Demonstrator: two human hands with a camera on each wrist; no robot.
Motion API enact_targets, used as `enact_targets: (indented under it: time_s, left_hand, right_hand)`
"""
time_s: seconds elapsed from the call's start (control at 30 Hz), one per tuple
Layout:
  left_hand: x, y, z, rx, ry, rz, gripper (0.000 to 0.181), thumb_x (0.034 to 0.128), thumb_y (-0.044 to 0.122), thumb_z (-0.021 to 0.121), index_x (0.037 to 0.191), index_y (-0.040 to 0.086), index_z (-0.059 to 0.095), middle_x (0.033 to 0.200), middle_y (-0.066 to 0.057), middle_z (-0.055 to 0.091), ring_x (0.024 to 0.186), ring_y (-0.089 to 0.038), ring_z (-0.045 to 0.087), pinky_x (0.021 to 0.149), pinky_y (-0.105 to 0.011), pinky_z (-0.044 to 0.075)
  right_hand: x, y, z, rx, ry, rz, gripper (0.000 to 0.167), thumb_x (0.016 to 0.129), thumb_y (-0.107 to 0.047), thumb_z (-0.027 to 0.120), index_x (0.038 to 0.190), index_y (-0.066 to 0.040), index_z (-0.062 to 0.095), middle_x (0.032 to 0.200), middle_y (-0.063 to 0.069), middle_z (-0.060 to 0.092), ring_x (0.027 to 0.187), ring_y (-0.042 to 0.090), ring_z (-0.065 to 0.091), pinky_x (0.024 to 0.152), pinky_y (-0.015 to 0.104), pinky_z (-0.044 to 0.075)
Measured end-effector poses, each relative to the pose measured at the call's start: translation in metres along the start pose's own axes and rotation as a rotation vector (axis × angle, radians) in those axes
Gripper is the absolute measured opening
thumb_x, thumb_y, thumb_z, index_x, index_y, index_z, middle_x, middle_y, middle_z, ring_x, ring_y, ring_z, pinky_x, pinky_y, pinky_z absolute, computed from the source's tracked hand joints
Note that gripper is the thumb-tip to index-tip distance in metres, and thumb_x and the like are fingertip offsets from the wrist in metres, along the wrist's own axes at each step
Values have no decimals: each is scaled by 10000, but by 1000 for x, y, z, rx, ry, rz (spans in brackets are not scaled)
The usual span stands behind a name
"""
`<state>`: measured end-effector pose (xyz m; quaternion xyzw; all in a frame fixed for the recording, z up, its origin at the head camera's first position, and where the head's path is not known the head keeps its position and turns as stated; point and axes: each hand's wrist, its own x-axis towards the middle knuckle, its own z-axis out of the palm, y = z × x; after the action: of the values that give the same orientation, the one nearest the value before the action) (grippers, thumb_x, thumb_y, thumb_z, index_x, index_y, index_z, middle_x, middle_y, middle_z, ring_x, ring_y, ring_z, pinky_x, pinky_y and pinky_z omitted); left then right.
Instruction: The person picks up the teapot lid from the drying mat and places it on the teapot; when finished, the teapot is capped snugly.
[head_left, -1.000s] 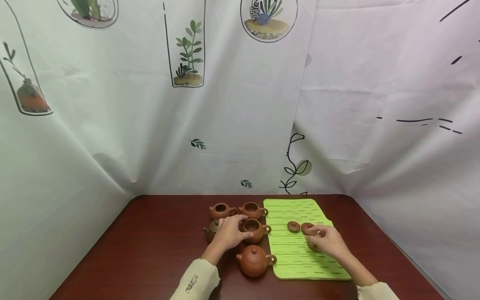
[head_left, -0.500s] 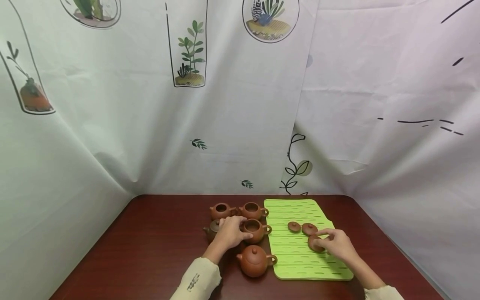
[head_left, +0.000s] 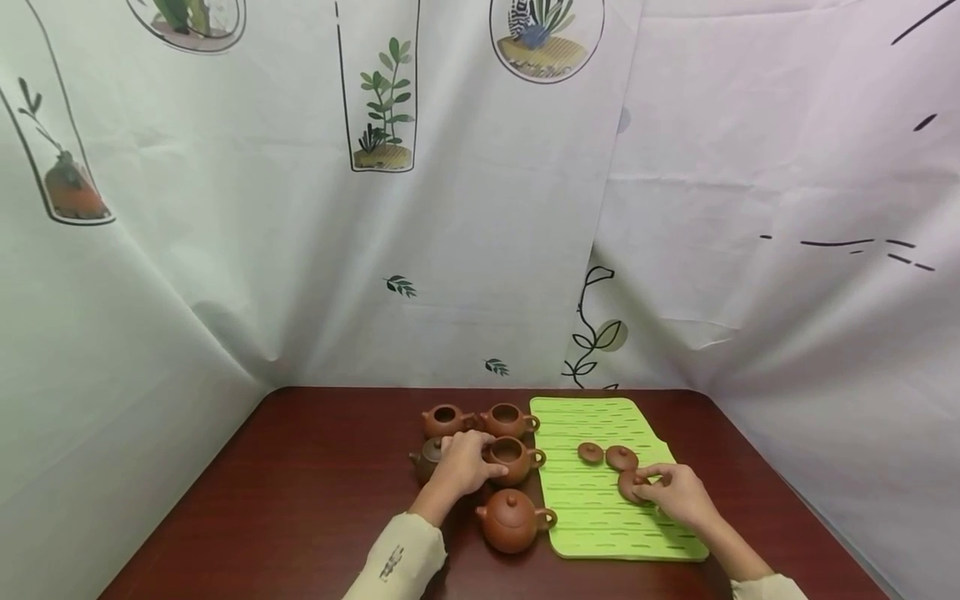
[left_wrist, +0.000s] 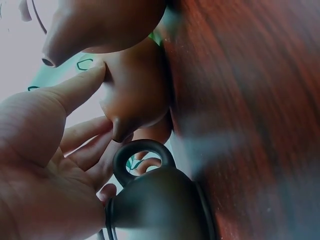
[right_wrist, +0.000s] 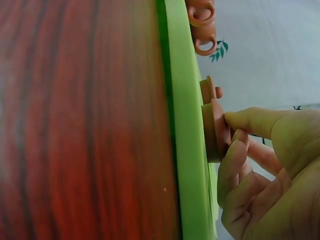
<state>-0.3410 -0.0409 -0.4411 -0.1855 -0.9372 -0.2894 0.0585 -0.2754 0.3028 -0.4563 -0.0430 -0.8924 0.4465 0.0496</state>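
Observation:
In the head view, the left hand grips a lidless reddish-brown teapot, thumb and fingers on its sides. The left wrist view shows that hand against the teapot body, beside its spout. My right hand pinches the knob of the front brown lid, low over the green mat. The right wrist view has the hand at the lid, which stands at the mat's surface. Two other lids, one at left and one nearer, lie beside it.
A lidded reddish teapot stands in front of the gripped one. Two lidless teapots, left and right, stand behind. A dark teapot is partly hidden by the left hand. White printed cloth hangs behind the table.
The right hand has drawn back toward the front and right, from over the middle lid to the front lid's knob. The left hand has kept its hold on the teapot.

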Motion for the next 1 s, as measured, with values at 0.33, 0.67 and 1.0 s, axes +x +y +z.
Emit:
enact_targets:
  time_s: [0.33, 0.67, 1.0]
  left_hand:
    - [2, 1, 0, 23, -24, -29, 503, 801, 352, 835, 1218, 104, 703, 1128, -64, 696, 1048, -277, 631, 945, -507, 352]
    - [3, 0, 0, 40, -28, -34, 517, 799, 361, 832, 1228, 107, 697, 1126, -60, 694, 1034, -267, 628, 906, -489, 342]
    - [2, 2, 0, 35, -13, -24, 508, 797, 347, 837, 1218, 96, 703, 1121, -70, 699, 1020, -279, 633, 902, -503, 340]
  right_hand:
    - [1, -3, 1, -8, -5, -14, 197, 866, -122, 753, 1027, -8, 756, 686, 54, 669, 490, 164, 506, 467, 286, 404]
    - [6, -11, 11, -25, 23, -26, 229, 835, -184, 794, 1017, -48, 765, 661, 38, 621, 551, 143, 478, 503, 281, 378]
    - [9, -28, 19, 3, 44, -89, 246, 850, -184, 791, 1026, -17, 754, 993, 72, 700, 800, 154, 572, 627, 305, 460]
